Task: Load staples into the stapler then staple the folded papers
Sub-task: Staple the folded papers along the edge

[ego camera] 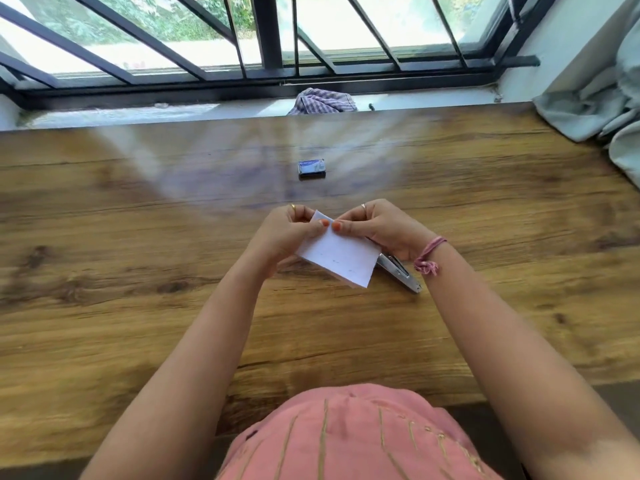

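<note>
Both hands hold a white folded paper packet (337, 258) above the middle of the brown wood-grain desk (138, 237). The left hand (291, 233) pinches the packet's upper left corner between thumb and curled fingers, and the right hand (381, 226) pinches the top edge just beside it, so the two thumbs nearly meet. The packet hangs tilted, its lower right corner pointing toward the near edge of the desk. A silver metal stapler (398, 268) lies on the desk under the right wrist, partly hidden behind the paper's right side; neither hand touches it. A small blue and black staple box (312, 168) sits farther off, toward the far edge of the desk, well apart from both hands. A checked cloth (323, 100) lies on the window sill beyond the far edge.
</note>
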Tool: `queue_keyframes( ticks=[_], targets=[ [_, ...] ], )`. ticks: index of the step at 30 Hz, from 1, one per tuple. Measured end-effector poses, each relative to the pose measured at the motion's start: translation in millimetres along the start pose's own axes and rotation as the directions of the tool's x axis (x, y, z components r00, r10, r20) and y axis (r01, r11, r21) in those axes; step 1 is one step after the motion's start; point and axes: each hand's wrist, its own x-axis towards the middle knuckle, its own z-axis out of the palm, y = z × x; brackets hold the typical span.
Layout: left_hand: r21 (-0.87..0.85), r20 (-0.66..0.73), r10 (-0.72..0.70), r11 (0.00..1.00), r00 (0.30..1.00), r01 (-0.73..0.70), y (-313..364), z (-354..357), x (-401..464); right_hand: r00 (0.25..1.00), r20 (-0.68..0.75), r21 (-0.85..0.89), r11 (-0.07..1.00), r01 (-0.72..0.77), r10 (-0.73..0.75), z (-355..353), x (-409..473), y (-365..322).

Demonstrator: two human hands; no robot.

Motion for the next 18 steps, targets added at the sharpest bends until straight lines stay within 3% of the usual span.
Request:
queue_keyframes(
  ticks=[3,6,9,13,18],
  targets=[
    [0.26,-0.1,0.086,0.964,0.991,-0.058,-3.7,6.4,8.3,0.998,-0.059,-0.031,0.999,0.036,-0.038,9.8,1.3,0.8],
    [0.416,-0.202,0.267,0.894,0.942,-0.164,-4.4,13.1,9.8,0.993,-0.097,-0.037,0.998,0.057,-0.061,14.4,0.0,0.5],
    [0.455,-0.239,0.408,0.849,0.881,-0.27,-4.3,18.6,6.2,0.996,-0.065,0.045,0.996,0.07,-0.067,9.6,-5.8,-0.6],
    [0.464,-0.218,0.486,0.815,0.846,-0.348,-8.3,18.7,3.8,0.994,0.097,0.129,0.989,-0.071,0.058,-8.0,-18.4,0.0],
    [0.443,-0.166,0.506,0.805,0.846,-0.395,-6.8,19.7,2.9,0.994,0.039,0.112,0.988,-0.111,0.107,-8.2,-23.2,1.8]
  ],
)
